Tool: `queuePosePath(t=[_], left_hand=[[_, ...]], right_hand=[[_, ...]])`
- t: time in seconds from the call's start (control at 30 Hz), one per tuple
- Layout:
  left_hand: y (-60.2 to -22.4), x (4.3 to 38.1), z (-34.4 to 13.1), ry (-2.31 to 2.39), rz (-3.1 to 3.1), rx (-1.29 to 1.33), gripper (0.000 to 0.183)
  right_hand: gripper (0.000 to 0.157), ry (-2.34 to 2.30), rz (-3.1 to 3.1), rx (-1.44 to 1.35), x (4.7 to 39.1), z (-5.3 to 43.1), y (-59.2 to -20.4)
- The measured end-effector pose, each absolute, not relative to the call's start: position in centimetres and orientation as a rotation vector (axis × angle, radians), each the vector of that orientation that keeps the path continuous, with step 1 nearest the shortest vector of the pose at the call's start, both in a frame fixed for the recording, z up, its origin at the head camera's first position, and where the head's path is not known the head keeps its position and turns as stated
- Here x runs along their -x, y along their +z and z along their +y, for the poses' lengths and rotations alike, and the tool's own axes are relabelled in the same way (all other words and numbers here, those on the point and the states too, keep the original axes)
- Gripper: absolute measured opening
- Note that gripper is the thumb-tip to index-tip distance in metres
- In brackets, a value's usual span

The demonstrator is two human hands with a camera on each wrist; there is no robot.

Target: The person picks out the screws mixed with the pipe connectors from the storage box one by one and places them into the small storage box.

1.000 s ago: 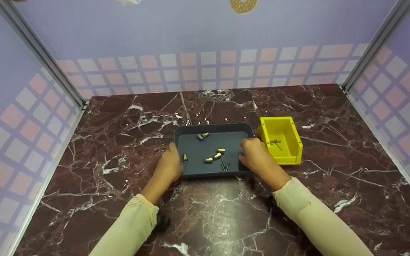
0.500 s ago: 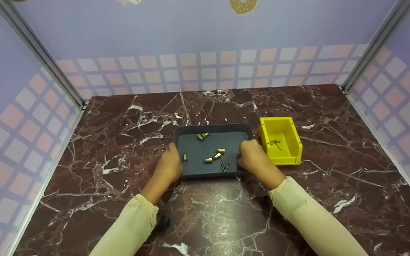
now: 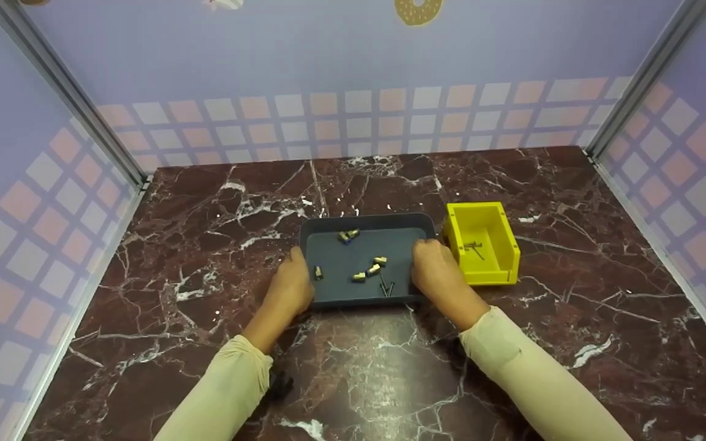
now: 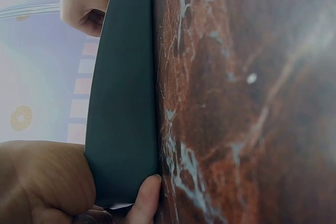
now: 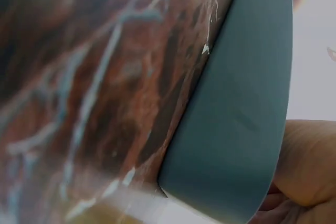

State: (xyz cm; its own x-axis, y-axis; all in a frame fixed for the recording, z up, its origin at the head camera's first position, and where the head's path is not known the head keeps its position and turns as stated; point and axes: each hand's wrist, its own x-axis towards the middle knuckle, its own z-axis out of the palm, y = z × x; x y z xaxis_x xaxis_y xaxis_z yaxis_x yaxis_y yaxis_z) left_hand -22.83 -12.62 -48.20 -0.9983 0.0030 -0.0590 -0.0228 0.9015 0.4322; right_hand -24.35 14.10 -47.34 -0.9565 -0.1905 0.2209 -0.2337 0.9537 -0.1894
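A dark grey shallow tray lies on the marbled table in the head view. My left hand holds its left side, and a fingertip shows low against the outer wall in the left wrist view. On the right side, my right hand grips the rim with curled fingers, partly hidden by the wall in the right wrist view. Inside the tray are several short brass fittings, some with blue parts, and a few dark screws near the front wall.
A yellow open-front bin stands just right of the tray, close to my right hand, with a few screws on its floor. Patterned panels enclose the marbled table at the back and both sides.
My right hand has shifted slightly left and settled on the tray's right rim. The left hand, tray, bin and small parts stay practically where they were.
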Motion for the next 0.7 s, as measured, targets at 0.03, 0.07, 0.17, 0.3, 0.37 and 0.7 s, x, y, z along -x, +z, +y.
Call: queuePosePath(t=[0.03,0.07,0.17,0.3,0.37,0.7], left_hand=[[-48.18,22.82,-12.63,0.687,3.008,0.014,0.07],[-48.16,22.81,-12.65,0.691,3.006,0.014,0.07],[-48.15,22.76,-12.69,0.699,3.009,0.006,0.069],[-48.15,22.74,-12.66,0.716,3.006,0.018,0.068],[-48.15,22.77,-12.65,0.718,3.004,0.019,0.067],[-48.34,22.9,-12.67,0.684,3.021,-0.009,0.061]], right_hand=[[0.009,0.295,-2.925,-0.325,24.38,13.98,-47.31],[0.011,0.272,-2.948,-0.331,24.43,13.86,-47.29],[0.011,0.22,-2.988,-0.356,24.51,13.61,-47.18],[0.01,0.192,-2.983,-0.39,24.48,13.67,-47.14],[0.008,0.201,-2.972,-0.402,24.43,13.78,-47.16],[0.01,0.264,-3.014,-0.402,24.04,13.92,-47.12]])
